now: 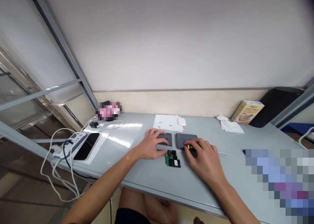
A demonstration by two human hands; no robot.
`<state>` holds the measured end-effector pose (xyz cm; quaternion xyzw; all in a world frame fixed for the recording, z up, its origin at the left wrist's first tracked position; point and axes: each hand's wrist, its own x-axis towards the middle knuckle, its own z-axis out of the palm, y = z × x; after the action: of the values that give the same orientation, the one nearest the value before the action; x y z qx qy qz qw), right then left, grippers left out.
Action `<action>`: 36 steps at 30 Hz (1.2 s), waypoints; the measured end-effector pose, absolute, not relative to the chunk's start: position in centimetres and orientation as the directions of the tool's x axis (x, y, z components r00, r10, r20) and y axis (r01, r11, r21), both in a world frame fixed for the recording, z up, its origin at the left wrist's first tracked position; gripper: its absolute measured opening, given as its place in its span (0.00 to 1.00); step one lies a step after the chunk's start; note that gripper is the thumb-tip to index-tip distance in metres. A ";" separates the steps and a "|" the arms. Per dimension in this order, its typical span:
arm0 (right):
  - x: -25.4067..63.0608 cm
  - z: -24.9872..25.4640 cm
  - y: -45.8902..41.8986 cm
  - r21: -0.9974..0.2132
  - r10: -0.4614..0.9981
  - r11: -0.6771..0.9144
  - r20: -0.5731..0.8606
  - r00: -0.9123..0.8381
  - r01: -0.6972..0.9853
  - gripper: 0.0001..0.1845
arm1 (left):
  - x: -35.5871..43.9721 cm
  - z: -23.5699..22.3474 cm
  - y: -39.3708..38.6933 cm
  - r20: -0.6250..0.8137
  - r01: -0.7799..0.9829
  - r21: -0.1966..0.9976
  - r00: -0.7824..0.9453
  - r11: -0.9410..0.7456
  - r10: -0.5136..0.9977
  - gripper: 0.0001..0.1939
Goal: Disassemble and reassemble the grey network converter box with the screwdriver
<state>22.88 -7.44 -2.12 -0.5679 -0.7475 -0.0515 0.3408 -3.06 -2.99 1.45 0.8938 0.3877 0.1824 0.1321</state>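
My left hand (154, 145) arches over a small dark grey panel (169, 137), fingers spread and fingertips on or just above it. Its thumb is near a green circuit board (173, 159) with black parts, which lies closer to the table's front edge. In my right hand (205, 153) is a screwdriver (190, 147) with a yellow and black handle; its thin shaft sticks out to the right. Under the right fingertips lies a second dark grey cover (183, 138), partly hidden. Several tiny dark screws (160, 122) rest on a white sheet (166, 119) behind the panels.
A white rounded case (181, 122) sits on the sheet. To the left are a phone (87, 146), a power strip (73, 142) and loose white cables. Crumpled tissue (230, 125), a yellow box (247, 112) and a black object (276, 106) stand at the right.
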 end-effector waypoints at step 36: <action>23.0 -2.5 -7.2 -0.275 0.812 0.346 0.567 -0.139 0.897 0.11 | -4.1 0.2 -1.0 0.275 0.568 0.505 0.608 -0.650 0.745 0.14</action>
<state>22.95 -7.23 -2.49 -0.5681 -0.7519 -0.0651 0.3282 -4.11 -0.98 0.25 0.8769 0.3743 0.2366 0.1869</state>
